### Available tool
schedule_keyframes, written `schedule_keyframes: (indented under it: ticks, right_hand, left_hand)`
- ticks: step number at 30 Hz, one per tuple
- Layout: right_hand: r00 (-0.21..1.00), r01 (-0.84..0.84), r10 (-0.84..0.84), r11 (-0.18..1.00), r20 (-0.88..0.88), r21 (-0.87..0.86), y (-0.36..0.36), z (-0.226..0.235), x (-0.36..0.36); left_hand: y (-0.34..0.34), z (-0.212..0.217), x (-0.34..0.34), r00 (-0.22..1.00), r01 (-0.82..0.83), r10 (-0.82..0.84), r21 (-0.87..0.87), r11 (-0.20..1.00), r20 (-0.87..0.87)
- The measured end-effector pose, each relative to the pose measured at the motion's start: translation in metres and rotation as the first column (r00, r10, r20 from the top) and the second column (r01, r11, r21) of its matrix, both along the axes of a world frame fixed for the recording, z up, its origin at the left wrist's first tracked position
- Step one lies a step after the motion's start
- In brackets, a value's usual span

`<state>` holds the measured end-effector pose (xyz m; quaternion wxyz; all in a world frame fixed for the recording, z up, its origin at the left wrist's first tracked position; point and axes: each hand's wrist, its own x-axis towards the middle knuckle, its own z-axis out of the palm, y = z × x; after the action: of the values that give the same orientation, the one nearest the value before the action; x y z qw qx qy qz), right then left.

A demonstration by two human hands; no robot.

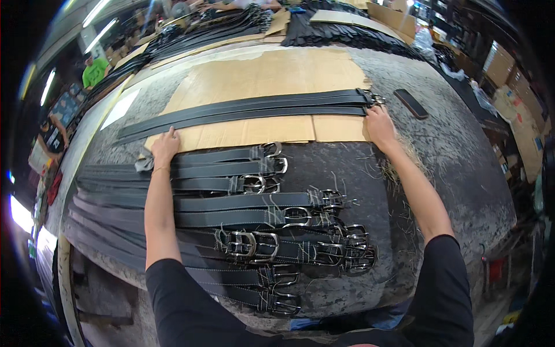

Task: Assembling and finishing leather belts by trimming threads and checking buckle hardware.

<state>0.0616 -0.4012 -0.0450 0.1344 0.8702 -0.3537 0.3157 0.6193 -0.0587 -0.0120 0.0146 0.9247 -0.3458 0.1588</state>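
Several black leather belts (260, 109) lie stacked side by side across a cardboard sheet, their metal buckles (374, 98) at the right end. At that buckle end, my right hand (380, 124) has its fingers closed on the belts. Toward the left part of the same stack, my left hand (166, 144) rests at the near edge with its index finger stretched out onto the leather. A small grey cloth (144, 162) sits beside my left wrist. Closer to me lie several more black belts (243, 202) with silver buckles and light stitching, many with loose thread ends; my left forearm covers part of them.
Beneath the stack is a tan cardboard sheet (272, 69) on the worn dark table (462, 156). A dark phone-shaped object (411, 103) lies at right. Loose threads (404, 168) gather near my right forearm. More black straps (341, 33) are piled behind. A person in green (95, 72) is at far left.
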Motion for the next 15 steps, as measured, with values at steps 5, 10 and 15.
schedule_keyframes:
  ticks: [5, 10, 15]
  right_hand:
    - [0.985, 0.081, -0.091, 0.994, -0.145, -0.070, 0.005, 0.008, -0.003]
    - [0.979, 0.101, -0.115, 0.991, -0.166, -0.089, 0.008, 0.006, 0.001]
    - [0.992, -0.018, -0.002, 0.987, -0.124, -0.160, 0.005, 0.013, 0.000]
  left_hand:
    - [-0.014, 0.003, -0.015, 0.997, -0.074, 0.074, -0.110, 0.991, -0.001]
    - [-0.007, -0.005, -0.007, 1.000, 0.013, -0.014, -0.080, 0.997, -0.006]
    - [-0.012, -0.010, 0.006, 0.972, 0.172, -0.160, -0.057, 0.983, 0.171]
